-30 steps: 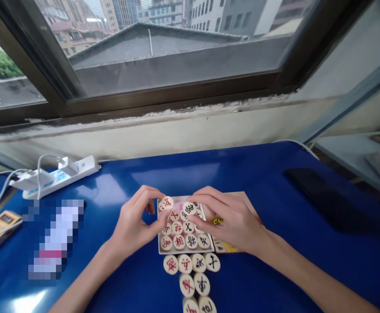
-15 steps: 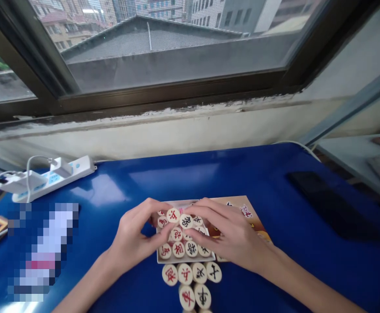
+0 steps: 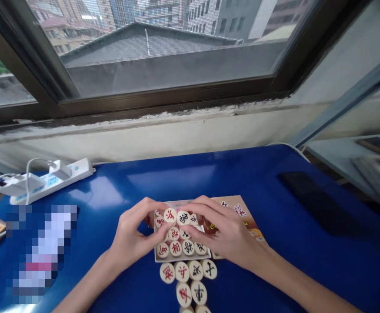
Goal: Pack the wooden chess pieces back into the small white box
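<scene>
A shallow white box (image 3: 182,258) filled with rows of round chess pieces with red and black characters sits on the blue table. Above its upper rows, my left hand (image 3: 141,230) pinches a red-marked piece (image 3: 170,215) between thumb and fingers. My right hand (image 3: 224,232) grips a black-marked piece (image 3: 183,218) just beside it, the two pieces side by side. Below the box stand more pieces, a row with a red-marked one (image 3: 167,273) at its left end, and a pair under it with a black-marked one (image 3: 199,293).
A printed brown box lid (image 3: 242,215) lies under and behind my right hand. At the left are a white power strip (image 3: 53,178) with plugs and a blurred-out object (image 3: 40,252). A dark flat object (image 3: 307,200) lies at the right. The window (image 3: 167,93) is behind.
The view has shifted slightly. Both hands still hold their pieces over the box, and the right-hand piece now sits more level with the left one.
</scene>
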`<state>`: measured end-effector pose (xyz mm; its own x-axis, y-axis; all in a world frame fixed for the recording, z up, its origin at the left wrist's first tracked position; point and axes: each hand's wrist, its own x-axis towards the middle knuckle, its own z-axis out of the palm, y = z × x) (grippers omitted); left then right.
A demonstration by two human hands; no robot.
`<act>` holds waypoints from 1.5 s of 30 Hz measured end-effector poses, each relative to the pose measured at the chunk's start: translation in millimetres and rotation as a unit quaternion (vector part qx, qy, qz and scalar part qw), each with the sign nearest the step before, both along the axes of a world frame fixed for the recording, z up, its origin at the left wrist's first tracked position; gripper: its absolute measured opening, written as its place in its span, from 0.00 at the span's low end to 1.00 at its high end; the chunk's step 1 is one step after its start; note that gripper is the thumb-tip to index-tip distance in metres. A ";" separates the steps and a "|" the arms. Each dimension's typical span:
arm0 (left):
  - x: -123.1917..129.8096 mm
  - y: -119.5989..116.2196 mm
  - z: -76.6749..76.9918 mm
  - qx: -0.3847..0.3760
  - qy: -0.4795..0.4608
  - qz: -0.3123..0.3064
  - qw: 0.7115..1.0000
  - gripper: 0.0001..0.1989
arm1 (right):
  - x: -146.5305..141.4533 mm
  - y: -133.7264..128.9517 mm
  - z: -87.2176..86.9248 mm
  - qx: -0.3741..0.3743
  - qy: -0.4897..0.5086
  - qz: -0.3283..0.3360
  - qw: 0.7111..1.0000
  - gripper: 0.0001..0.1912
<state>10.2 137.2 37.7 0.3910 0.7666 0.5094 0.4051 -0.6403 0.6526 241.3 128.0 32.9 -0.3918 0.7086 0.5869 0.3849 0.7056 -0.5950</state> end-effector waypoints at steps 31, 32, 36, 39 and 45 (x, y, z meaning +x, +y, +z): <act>-6.2 10.6 -15.4 0.095 0.199 0.037 0.975 0.04 | 0.9 3.5 -12.6 0.007 -0.213 -0.044 0.976 0.13; -6.1 10.7 -14.9 0.100 0.197 0.035 0.975 0.04 | 1.2 3.4 -11.7 0.008 -0.210 -0.042 0.977 0.13; -6.3 11.3 -13.5 0.115 0.205 0.044 0.971 0.04 | 1.7 4.3 -8.1 -0.001 -0.189 -0.055 0.980 0.12; -5.9 11.4 -14.0 0.116 0.205 0.039 0.971 0.04 | 0.6 6.5 -7.6 -0.010 -0.173 -0.101 0.980 0.10; -5.7 11.1 -15.4 0.118 0.190 0.029 0.974 0.04 | -1.7 9.5 -9.2 -0.024 -0.138 -0.113 0.984 0.09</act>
<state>4.5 148.3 22.3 0.5456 0.6722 0.5006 0.6280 -0.7234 0.2869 239.6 137.4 23.7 -0.3611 0.8200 0.4440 0.6799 0.5574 -0.4765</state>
